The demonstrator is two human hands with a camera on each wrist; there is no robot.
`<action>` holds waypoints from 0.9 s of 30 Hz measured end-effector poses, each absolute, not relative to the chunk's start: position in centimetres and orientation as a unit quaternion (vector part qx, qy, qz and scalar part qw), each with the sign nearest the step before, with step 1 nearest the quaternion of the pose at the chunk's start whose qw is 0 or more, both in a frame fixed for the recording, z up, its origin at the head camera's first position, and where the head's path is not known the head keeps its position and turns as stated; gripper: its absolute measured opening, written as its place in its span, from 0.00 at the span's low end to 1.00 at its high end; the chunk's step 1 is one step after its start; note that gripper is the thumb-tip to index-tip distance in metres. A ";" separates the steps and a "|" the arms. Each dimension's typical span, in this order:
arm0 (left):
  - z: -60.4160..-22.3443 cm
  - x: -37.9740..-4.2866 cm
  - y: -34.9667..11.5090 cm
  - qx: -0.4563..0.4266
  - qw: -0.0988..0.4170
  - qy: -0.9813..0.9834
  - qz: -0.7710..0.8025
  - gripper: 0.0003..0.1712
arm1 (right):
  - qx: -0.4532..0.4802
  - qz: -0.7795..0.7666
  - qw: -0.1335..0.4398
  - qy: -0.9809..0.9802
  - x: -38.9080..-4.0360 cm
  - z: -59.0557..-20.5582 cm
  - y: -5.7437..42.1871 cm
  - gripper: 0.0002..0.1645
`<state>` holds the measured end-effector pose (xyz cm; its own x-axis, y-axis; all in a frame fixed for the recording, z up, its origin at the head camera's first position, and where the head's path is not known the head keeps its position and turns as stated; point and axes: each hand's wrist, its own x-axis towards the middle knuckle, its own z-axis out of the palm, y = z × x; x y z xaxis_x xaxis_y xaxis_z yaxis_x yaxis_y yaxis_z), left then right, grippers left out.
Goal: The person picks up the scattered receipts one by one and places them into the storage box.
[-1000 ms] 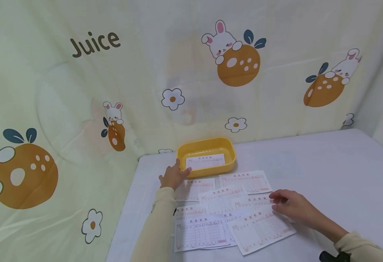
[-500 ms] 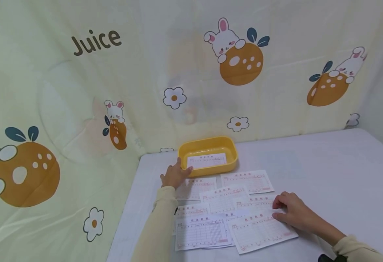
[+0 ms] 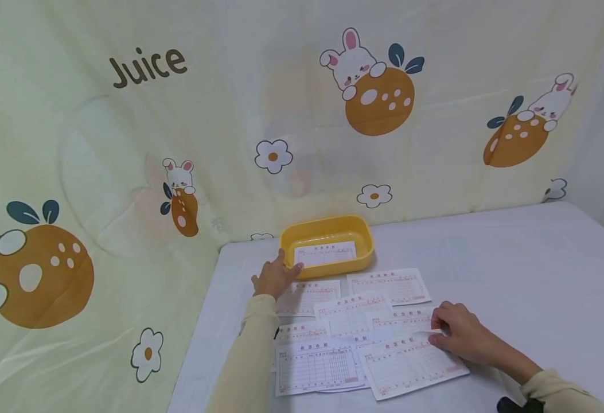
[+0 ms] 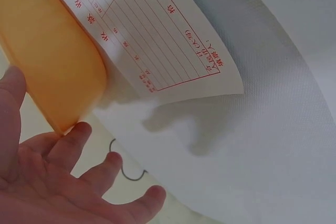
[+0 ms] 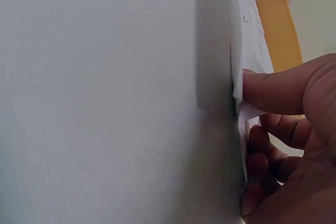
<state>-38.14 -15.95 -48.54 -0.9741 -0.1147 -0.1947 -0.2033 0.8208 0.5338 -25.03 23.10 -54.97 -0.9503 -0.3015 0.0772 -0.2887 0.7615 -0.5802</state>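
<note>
right hand (image 3: pixel 459 331) now pinching paper slip (image 3: pixel 412 362) edge, left hand (image 3: pixel 273 278) beside yellow tray (image 3: pixel 366 252)

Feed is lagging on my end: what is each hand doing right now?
Left hand: open, fingers resting against the yellow tray.
Right hand: pinching the edge of a paper slip on the table.

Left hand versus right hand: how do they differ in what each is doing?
The left hand rests with relaxed fingers against the near left corner of the yellow tray; the right hand pinches the edge of a form on the table. The left hand lies farther away, by the curtain; the right hand is nearer, among the scattered forms. Both have cream sleeves.
</note>
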 end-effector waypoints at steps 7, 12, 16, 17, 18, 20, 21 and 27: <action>-48.5 -38.0 -16.0 -0.089 0.077 0.952 0.283 0.52 | -0.176 -0.319 0.024 0.931 -25.4 -54.8 23.6 0.17; -48.5 -38.0 -15.8 -0.092 0.078 0.951 0.285 0.52 | -0.200 -0.353 0.037 0.913 -25.7 -54.7 24.2 0.14; -48.4 -38.0 -15.7 -0.094 0.078 0.949 0.291 0.52 | -0.188 -0.366 0.055 0.910 -25.8 -54.6 24.8 0.11; -48.4 -38.0 -15.7 -0.094 0.077 0.949 0.292 0.52 | -0.181 -0.369 0.060 0.910 -25.9 -54.6 24.9 0.10; -48.4 -38.0 -15.7 -0.094 0.076 0.949 0.292 0.52 | -0.173 -0.371 0.065 0.910 -25.9 -54.7 24.9 0.09; -48.5 -37.9 -15.7 -0.093 0.075 0.949 0.292 0.52 | -0.160 -0.384 0.075 0.906 -25.9 -54.7 25.1 0.08; -48.5 -37.8 -15.7 -0.092 0.075 0.949 0.292 0.52 | -0.153 -0.393 0.079 0.903 -25.9 -54.7 25.2 0.08; -48.3 -37.3 -15.6 -0.080 0.067 0.951 0.292 0.51 | -0.136 -0.438 0.091 0.884 -25.8 -54.9 25.7 0.06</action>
